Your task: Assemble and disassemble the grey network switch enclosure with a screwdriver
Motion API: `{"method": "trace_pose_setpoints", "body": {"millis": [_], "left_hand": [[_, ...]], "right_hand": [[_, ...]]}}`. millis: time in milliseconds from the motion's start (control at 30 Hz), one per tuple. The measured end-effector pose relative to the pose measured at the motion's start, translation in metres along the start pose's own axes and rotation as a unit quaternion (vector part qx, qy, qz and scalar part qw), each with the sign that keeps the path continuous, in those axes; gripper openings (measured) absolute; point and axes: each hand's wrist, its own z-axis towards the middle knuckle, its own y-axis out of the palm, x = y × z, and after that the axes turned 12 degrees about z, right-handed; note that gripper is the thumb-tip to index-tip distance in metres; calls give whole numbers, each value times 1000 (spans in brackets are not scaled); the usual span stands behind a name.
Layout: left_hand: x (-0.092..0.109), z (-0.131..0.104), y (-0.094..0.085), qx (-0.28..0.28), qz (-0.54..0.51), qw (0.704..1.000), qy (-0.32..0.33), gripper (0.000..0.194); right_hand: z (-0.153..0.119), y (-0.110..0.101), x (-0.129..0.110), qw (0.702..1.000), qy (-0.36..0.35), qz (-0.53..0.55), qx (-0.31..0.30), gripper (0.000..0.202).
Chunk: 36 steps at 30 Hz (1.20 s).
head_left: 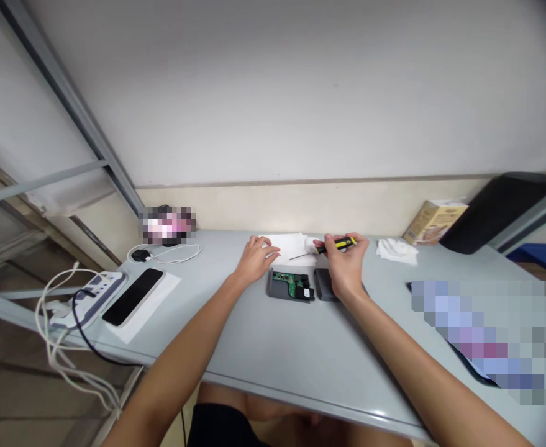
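Observation:
My right hand [347, 264] is closed around the black and yellow handle of a screwdriver [335, 246]. Its thin shaft points left, with the tip over a white sheet of paper [289, 243]. My left hand [255, 257] hovers at the paper's left edge, fingers loosely bent and apart, with nothing visible in them. Just in front of the paper lies a dark grey casing half [284, 290] with a green circuit board [295, 282] in it. A second dark grey casing piece [325, 287] sits to its right, partly hidden by my right hand.
On the left are a smartphone [133, 297] on paper, a power strip [98, 292] with tangled cables and a black charger [140, 254]. Crumpled tissue [397, 251], a small carton [433, 221] and a black cylinder [499, 211] stand at the back right. Blurred items lie front right.

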Motion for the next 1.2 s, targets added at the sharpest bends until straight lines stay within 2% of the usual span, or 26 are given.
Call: {"method": "trace_pose_setpoints", "body": {"millis": [133, 267, 367, 667, 833, 1033, 1200], "left_hand": [[-4, -1, -2, 1, -7, 1000, -21, 30], [-4, -2, -2, -13, -17, 1000, 0, 29], [-3, -4, -2, -32, -12, 999, 14, 27], [-2, -5, -6, -53, -7, 999, 3, 30], [-1, -5, -10, -45, -7, 999, 5, 33], [1, -3, -25, 0, -25, 999, 25, 31], [19, -5, -50, -60, -67, 994, 54, 31]], "right_hand": [[-5, 4, -5, 999, -22, -25, -21, 64], [-8, 7, -8, 998, -20, -41, -36, 64], [-8, 6, -8, 999, -18, -37, -33, 66], [-6, 7, -8, 999, -18, -36, -37, 61], [-10, 12, -17, 997, -40, -47, -48, 56], [-26, 24, -29, 989, -49, -48, -132, 46], [-35, 26, -26, 980, -38, -60, -186, 45]]}}
